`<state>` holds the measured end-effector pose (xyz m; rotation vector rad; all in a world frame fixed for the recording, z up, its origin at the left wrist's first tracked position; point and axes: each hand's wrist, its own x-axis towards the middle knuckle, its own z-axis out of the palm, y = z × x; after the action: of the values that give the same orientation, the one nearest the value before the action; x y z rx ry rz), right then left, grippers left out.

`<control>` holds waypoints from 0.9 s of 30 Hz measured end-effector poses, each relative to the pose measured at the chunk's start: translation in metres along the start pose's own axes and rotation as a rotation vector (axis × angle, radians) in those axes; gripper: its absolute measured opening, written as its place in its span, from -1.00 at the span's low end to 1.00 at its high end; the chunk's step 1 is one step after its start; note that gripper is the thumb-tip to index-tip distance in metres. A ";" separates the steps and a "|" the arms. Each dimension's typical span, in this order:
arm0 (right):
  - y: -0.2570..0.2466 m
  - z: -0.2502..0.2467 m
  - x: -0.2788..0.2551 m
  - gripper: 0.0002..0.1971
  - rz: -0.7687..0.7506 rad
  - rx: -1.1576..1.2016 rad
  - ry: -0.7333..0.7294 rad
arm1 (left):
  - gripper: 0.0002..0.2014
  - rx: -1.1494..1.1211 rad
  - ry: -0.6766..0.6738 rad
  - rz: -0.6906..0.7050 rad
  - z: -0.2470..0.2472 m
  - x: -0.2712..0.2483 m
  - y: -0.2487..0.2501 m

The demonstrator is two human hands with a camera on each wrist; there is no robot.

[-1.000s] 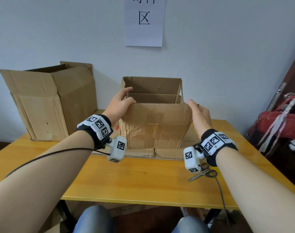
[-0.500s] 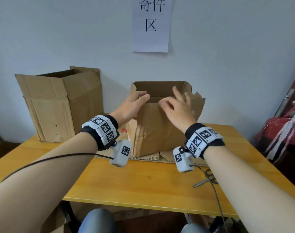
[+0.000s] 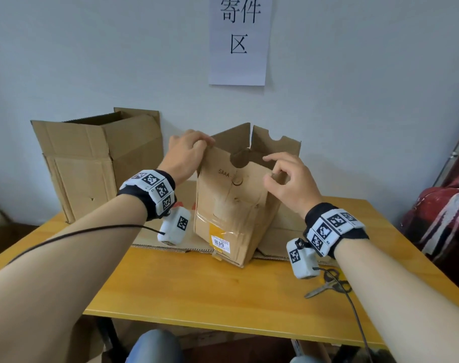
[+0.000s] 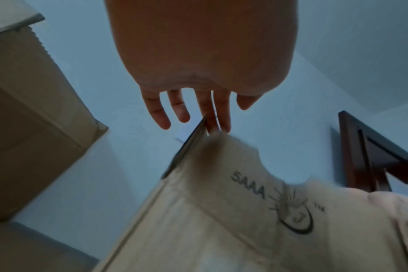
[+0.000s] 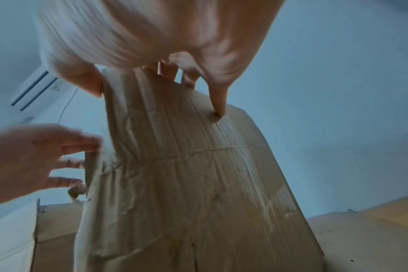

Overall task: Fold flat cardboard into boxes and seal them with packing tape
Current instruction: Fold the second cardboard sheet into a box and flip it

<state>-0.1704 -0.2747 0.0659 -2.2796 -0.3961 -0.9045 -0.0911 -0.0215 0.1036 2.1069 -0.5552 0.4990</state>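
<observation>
A small worn cardboard box (image 3: 233,213) with a yellow label stands on the table (image 3: 223,297), one corner turned toward me and its top flaps up. My left hand (image 3: 189,150) holds the upper left corner of the near flap, fingers over its edge. In the left wrist view the fingers (image 4: 212,117) straddle that flap's edge on the box (image 4: 221,220). My right hand (image 3: 283,179) pinches the top of the right flap. The right wrist view shows the thumb (image 5: 91,81) in front of the creased box (image 5: 186,184), fingers behind, little finger pressing it.
A larger open cardboard box (image 3: 97,163) stands at the back left. Flat cardboard (image 3: 278,244) lies under the small box. Scissors (image 3: 328,285) lie on the table near my right wrist. A red bag (image 3: 443,213) sits off the table's right side.
The small box has been turned so a corner faces me. Both hands moved from its sides up to the top flaps, and the near flap now stands up.
</observation>
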 end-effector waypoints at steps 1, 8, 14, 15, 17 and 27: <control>0.002 0.000 0.000 -0.67 0.002 -0.003 0.011 | -0.63 0.017 -0.006 0.004 0.001 0.000 -0.003; 0.013 0.007 0.003 -0.70 -0.048 -0.041 0.054 | -0.57 0.269 0.017 0.037 0.023 -0.011 -0.019; 0.010 0.011 0.005 -0.69 -0.031 -0.051 0.046 | -0.83 0.557 -0.059 0.006 0.042 -0.021 -0.014; 0.009 0.010 0.005 -0.71 -0.014 -0.039 0.017 | -0.82 0.586 -0.089 -0.016 0.044 -0.022 -0.016; 0.006 0.009 0.003 -0.79 0.006 -0.002 -0.031 | -0.79 0.570 -0.155 -0.058 0.048 -0.023 -0.019; 0.006 0.011 -0.003 -0.29 0.070 0.096 -0.068 | -0.03 0.040 0.010 0.259 0.046 -0.027 -0.017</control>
<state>-0.1646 -0.2719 0.0553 -2.2264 -0.3796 -0.7583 -0.0974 -0.0456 0.0533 2.0792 -0.8249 0.6704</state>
